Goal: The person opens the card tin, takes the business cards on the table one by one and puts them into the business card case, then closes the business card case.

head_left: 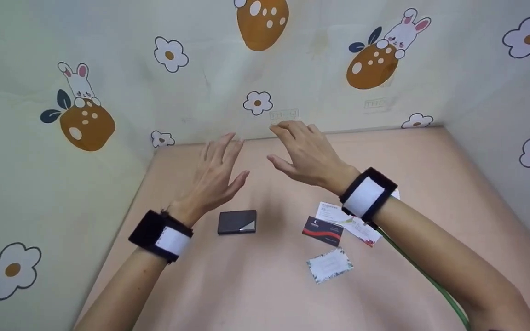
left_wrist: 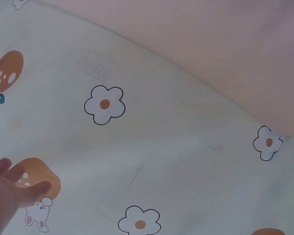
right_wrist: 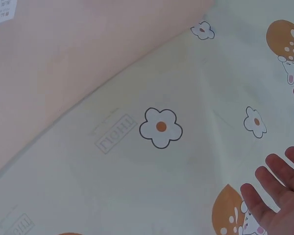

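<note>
Head view shows our left hand (head_left: pixel 212 174) and right hand (head_left: pixel 308 154) raised above the table (head_left: pixel 430 161), fingers spread and relaxed, each grip wide and empty; the dark card case (head_left: pixel 237 222) lies flat at 5 o'clock of the left hand, untouched; loose cards (head_left: pixel 329 264) lie scattered at 6 o'clock of the right hand, near its wristband (head_left: pixel 367 195); patterned cloth (head_left: pixel 200 69) hangs behind.

A pale curtain (head_left: pixel 191 92) printed with flowers, rabbits and orange shapes fills the upper frame and both sides, behind a peach table (head_left: pixel 256 285).
</note>
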`<state>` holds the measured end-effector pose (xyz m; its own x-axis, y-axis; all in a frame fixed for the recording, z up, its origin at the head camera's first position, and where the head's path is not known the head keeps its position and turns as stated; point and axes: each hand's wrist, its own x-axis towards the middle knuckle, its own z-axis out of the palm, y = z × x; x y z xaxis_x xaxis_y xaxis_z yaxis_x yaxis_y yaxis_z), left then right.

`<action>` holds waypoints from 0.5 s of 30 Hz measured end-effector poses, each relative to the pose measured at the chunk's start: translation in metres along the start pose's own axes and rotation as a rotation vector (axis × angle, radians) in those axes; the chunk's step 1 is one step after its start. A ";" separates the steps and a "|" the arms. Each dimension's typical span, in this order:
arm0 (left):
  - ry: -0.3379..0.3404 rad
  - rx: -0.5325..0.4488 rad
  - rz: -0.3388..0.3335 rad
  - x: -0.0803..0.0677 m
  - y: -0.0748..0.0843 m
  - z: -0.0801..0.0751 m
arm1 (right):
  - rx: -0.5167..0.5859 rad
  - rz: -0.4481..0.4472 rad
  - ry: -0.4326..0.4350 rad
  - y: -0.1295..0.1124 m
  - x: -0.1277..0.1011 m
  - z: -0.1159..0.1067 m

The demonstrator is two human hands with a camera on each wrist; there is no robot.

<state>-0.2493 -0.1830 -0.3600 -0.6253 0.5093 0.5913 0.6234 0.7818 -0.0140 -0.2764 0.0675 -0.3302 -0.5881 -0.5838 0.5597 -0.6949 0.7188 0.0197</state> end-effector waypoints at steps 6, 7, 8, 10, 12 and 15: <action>-0.018 -0.005 -0.008 -0.016 -0.002 0.006 | 0.007 -0.045 0.018 -0.008 -0.005 0.006; -0.018 -0.006 -0.009 -0.019 -0.002 0.007 | 0.009 -0.050 0.024 -0.010 -0.006 0.007; -0.016 -0.010 -0.010 -0.021 -0.003 0.007 | 0.012 -0.053 0.031 -0.012 -0.006 0.008; -0.005 -0.015 -0.007 -0.027 -0.003 0.006 | 0.018 -0.057 0.045 -0.016 -0.008 0.010; 0.002 -0.011 -0.004 -0.033 -0.002 0.006 | 0.024 -0.061 0.054 -0.020 -0.009 0.012; 0.005 0.006 0.000 -0.040 -0.001 0.007 | 0.023 -0.078 0.054 -0.026 -0.011 0.017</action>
<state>-0.2283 -0.2019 -0.3894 -0.6234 0.5072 0.5950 0.6200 0.7843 -0.0190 -0.2587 0.0484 -0.3512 -0.5089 -0.6160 0.6013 -0.7474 0.6627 0.0463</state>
